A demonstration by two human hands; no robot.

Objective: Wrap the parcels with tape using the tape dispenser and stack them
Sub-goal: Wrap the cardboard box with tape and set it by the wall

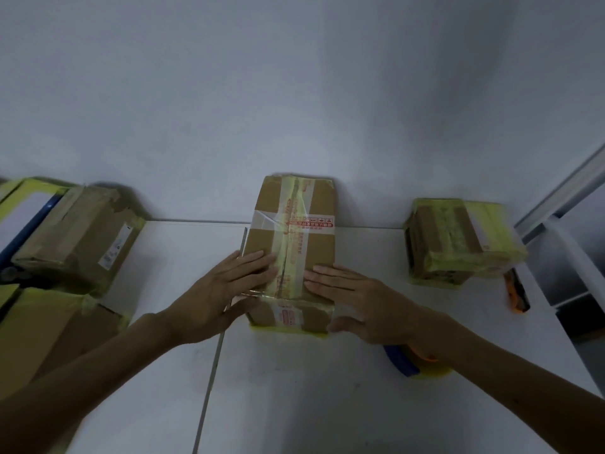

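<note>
At 9 o'clock on the white table (294,404) lie taped boxes (78,237). The left hand (222,290) presses flat, fingers straight, on the centre parcel (291,224). The right hand (353,299) lies flat on it too, grasping nothing. At the parcel's 5 o'clock the tape dispenser (402,363) lies partly under the right forearm. At 3 o'clock stands another taped parcel (458,244).

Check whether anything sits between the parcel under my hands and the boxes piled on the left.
Nothing visible does. Between the brown cardboard parcel with tape strips and the brown taped boxes on the left lies only bare white tabletop; your left hand rests on the parcel's left side.
</note>
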